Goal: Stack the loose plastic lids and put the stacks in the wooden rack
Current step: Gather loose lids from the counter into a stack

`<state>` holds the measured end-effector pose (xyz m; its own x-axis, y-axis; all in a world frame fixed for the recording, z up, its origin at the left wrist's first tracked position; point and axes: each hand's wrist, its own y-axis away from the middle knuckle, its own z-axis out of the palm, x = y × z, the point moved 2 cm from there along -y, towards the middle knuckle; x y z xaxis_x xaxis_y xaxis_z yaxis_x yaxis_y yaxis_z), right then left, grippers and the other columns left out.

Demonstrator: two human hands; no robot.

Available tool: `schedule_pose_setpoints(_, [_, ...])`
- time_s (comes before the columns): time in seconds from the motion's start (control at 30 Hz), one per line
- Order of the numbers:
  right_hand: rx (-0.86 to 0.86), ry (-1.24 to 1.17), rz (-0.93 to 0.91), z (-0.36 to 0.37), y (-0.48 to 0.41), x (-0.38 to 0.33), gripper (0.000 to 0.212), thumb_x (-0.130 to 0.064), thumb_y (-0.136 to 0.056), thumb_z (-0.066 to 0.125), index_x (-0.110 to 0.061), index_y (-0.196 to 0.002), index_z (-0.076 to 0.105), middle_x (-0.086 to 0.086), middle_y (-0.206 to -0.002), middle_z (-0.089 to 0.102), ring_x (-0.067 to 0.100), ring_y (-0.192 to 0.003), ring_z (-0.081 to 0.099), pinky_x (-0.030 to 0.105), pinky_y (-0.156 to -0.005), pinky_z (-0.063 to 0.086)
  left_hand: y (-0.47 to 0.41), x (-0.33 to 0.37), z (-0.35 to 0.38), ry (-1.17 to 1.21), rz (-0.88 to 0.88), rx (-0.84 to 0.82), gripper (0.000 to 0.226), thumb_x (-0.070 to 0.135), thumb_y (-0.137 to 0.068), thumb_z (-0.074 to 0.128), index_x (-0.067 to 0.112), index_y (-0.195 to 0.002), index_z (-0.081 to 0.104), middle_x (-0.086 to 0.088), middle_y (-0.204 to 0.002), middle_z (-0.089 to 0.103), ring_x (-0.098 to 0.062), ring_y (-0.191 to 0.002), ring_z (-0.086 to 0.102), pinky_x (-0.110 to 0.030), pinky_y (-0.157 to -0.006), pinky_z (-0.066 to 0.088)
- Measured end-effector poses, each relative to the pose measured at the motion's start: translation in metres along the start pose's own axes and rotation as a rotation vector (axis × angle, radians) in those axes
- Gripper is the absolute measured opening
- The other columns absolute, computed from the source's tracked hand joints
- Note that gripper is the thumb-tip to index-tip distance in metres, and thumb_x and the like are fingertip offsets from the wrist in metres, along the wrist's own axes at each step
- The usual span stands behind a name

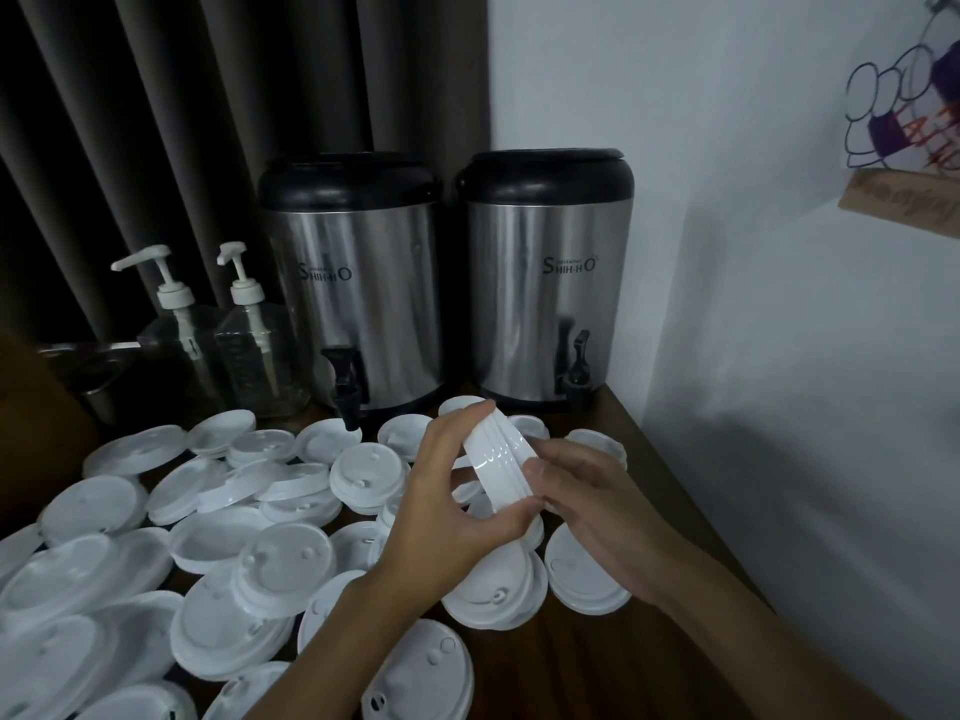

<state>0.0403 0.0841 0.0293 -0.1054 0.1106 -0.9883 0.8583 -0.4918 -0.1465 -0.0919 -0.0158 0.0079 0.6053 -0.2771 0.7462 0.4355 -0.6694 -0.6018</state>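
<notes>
Loose lids (280, 569) cover the desk (587, 662) from 6 round to 10 o'clock of the hands, the nearest cut off at the frame's edge. Left hand (441, 511) and right hand (592, 506) both curl round a small stack of lids (498, 459) held on edge. The lids look light, thin and glossy, probably slippery, so gripping across the rims should keep them nested. The stack's count is unclear. Two dispensers (353, 293) stand at 12 o'clock. No wooden rack shows.

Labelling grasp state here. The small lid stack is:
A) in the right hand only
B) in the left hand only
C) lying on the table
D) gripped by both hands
D: the left hand and right hand both grip the lid stack, tilted on edge above the loose lids.
</notes>
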Motion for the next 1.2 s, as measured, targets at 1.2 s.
schedule_pose_setpoints(1.2, [-0.067, 0.096, 0.086, -0.028, 0.001, -0.006, 0.076, -0.017, -0.080, 0.076, -0.031, -0.145, 0.039, -0.005, -0.141, 0.059, 0.016, -0.128, 0.058, 0.038, -0.100, 0.055, 0.000, 0.008, 0.000, -0.076, 0.041, -0.174, 0.083, 0.051, -0.069, 0.081, 0.036, -0.143, 0.045, 0.009, -0.135, 0.053, -0.016, -0.130, 0.050, -0.019, -0.097, 0.050])
